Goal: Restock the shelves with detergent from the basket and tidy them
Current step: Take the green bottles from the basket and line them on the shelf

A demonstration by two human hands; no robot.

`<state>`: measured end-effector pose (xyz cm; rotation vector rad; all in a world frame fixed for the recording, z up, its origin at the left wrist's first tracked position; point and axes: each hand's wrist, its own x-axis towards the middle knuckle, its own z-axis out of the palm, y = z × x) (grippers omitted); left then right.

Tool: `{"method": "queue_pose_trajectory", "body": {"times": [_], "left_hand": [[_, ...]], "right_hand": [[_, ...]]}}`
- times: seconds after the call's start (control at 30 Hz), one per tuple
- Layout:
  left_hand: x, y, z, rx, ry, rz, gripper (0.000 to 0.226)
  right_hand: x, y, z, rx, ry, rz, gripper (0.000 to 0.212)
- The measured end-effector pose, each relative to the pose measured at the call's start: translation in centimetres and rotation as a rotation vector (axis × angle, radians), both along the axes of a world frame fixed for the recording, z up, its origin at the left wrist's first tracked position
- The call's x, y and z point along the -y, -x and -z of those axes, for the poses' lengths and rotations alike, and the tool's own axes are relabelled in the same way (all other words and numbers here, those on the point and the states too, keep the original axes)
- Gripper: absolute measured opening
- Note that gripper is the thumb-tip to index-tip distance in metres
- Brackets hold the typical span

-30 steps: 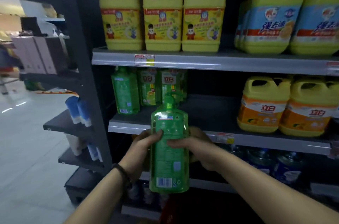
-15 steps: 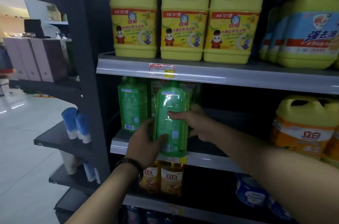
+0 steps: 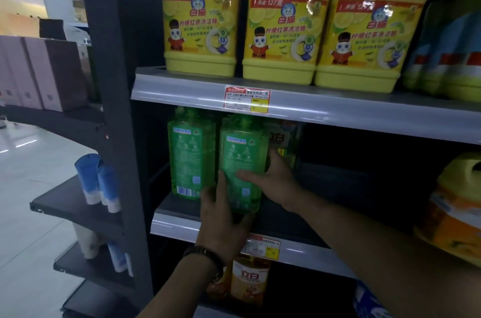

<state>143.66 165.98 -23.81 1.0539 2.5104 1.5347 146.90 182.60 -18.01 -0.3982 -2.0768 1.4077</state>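
Observation:
A green detergent bottle [image 3: 243,159] stands upright on the middle shelf [image 3: 294,247], back label facing me. My left hand [image 3: 221,224] grips its lower left side, thumb up along the edge. My right hand [image 3: 273,179] holds its right side, thumb across the label. A second green bottle [image 3: 190,153] stands just to its left, close beside it. More green bottles [image 3: 286,140] are partly hidden behind the held one. The basket is out of view.
Three yellow jugs [image 3: 283,18] fill the top shelf [image 3: 312,107], blue-labelled jugs [image 3: 450,57] at right. An orange-labelled yellow jug [image 3: 453,208] sits right on the middle shelf, dark open shelf between. Amber bottles [image 3: 250,281] stand below. A side rack holds blue tubes [image 3: 99,182].
Both hands have lifted the green bottle from waist height up into the middle shelf and set it beside the left green bottle. The camera has come closer to the shelf.

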Motion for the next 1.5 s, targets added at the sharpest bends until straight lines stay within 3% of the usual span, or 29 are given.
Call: {"method": "queue_pose_trajectory", "body": {"times": [0.3, 0.5, 0.53, 0.6, 0.7, 0.87, 1.03, 1.13, 1.27, 1.37, 1.5], "left_hand": [[-1.4, 1.3, -0.3, 0.058, 0.117, -0.024, 0.113], [-1.7, 0.6, -0.6, 0.054, 0.161, -0.060, 0.109], [-1.6, 0.5, -0.9, 0.052, 0.159, -0.076, 0.104], [-0.9, 0.0, -1.4, 0.014, 0.104, -0.118, 0.087], [0.9, -1.4, -1.7, -0.035, -0.053, -0.086, 0.049], [3.7, -6.5, 0.0, -0.107, -0.062, 0.055, 0.021], [5.4, -13.1, 3.8, -0.111, 0.078, 0.278, 0.024], [6.2, -16.3, 6.5, -0.136, 0.131, 0.299, 0.023], [6.7, -20.0, 10.5, -0.033, 0.250, 0.299, 0.027], [6.9, -21.7, 13.5, 0.035, 0.375, 0.332, 0.013], [7.5, -22.6, 17.0, 0.028, 0.421, 0.317, 0.017]], "right_hand": [[-0.7, 2.7, 0.0, 0.250, -0.387, 0.213, 0.084], [0.0, 2.9, 1.0, 0.307, -0.493, 0.260, 0.094], [-0.1, 2.6, 1.0, 0.337, -0.519, 0.251, 0.091], [0.0, 0.8, 0.6, 0.378, -0.567, 0.182, 0.065], [0.3, -4.0, -0.5, 0.372, -0.596, 0.102, 0.034], [0.7, -13.1, -0.1, 0.487, -0.590, 0.029, 0.022], [0.1, -21.3, 2.9, 0.571, -0.595, -0.048, 0.020], [0.1, -25.8, 5.3, 0.702, -0.611, -0.139, 0.022], [1.0, -30.8, 11.0, 0.762, -0.495, -0.153, 0.018], [2.4, -33.6, 16.2, 0.833, -0.361, -0.131, 0.023], [4.3, -35.2, 22.8, 0.950, -0.223, -0.100, 0.022]]}}
